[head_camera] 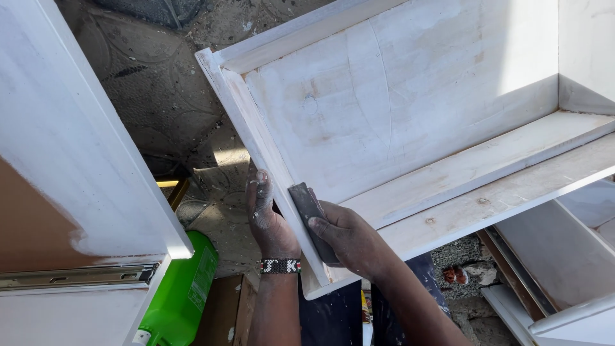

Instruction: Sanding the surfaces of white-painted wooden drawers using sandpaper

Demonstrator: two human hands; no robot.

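Right hand (349,240) closes over a dark sanding block (312,218), fingers folded down its upper face, thumb at its near end, pressing it flat against the inner side of the white-primed drawer wall (269,154). The forearm enters from lower right. Just left of the block, across the wall, the left hand (266,218) grips the wall's outer face, fingers extended upward, dusted white, a beaded wristband (280,265) at the wrist. A green jug (182,291) lies lower left.
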